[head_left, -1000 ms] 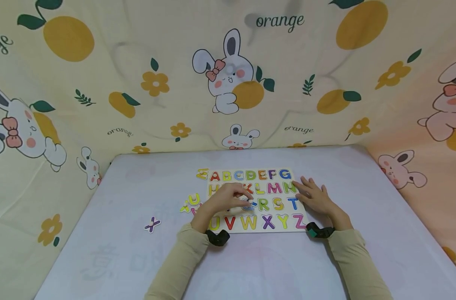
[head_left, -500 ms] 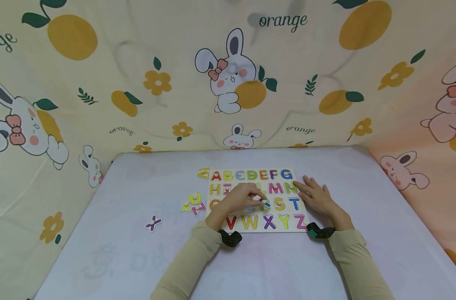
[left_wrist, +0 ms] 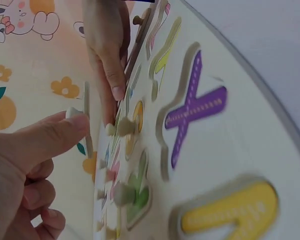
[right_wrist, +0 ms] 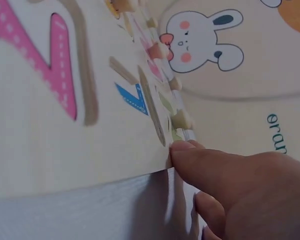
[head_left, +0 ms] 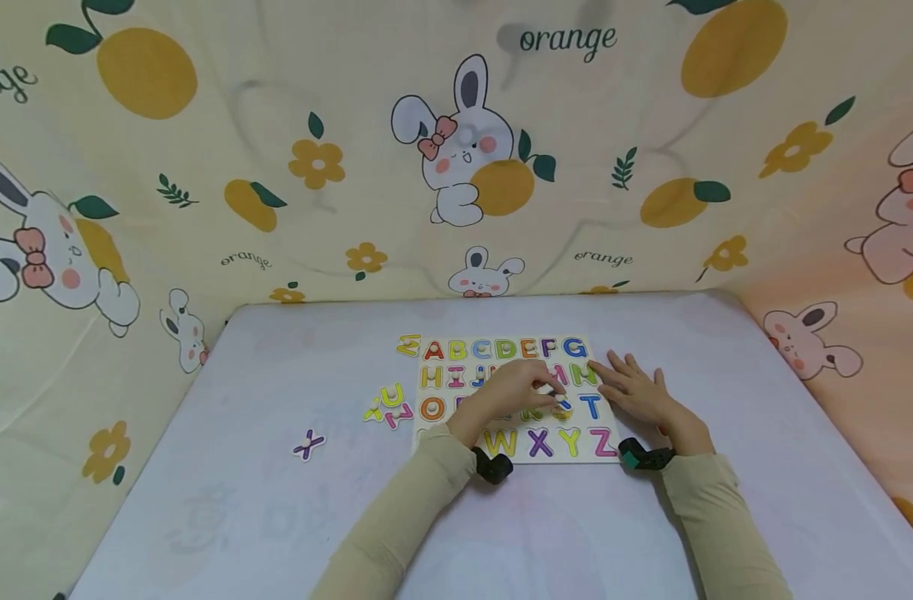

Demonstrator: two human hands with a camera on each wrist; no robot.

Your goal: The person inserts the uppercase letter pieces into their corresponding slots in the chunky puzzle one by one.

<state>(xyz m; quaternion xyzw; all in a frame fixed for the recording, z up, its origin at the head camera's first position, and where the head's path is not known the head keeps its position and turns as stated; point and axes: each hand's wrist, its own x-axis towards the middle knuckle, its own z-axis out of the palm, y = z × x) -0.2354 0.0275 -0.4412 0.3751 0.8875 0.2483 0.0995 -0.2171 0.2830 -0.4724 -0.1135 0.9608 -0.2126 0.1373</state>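
Observation:
A letter puzzle board [head_left: 582, 425] lies on the table, with rows A to Z. My left hand [head_left: 512, 390] is over its right half and pinches a small letter piece [left_wrist: 88, 122] by its knob between thumb and fingers. The left wrist view shows that piece edge-on, raised off the board; a bit of blue shows on it in the head view. Close by are the knobbed green R piece [left_wrist: 139, 192] and the recessed purple X [left_wrist: 192, 110]. My right hand [head_left: 639, 396] lies with extended fingers at the board's right edge, beside the blue T recess [right_wrist: 135, 100].
Left of the board lie loose letter pieces: a yellow U [head_left: 392, 395], a pink Z [head_left: 399, 415], a yellow Y [head_left: 373, 410] and a yellow W [head_left: 408, 344]. Farther left is a purple X piece [head_left: 308, 446]. A printed curtain [head_left: 403, 275] hangs behind the table.
My left hand has moved right across the board with the letter piece, from near the Q to over the S. The right hand stays at the board's edge.

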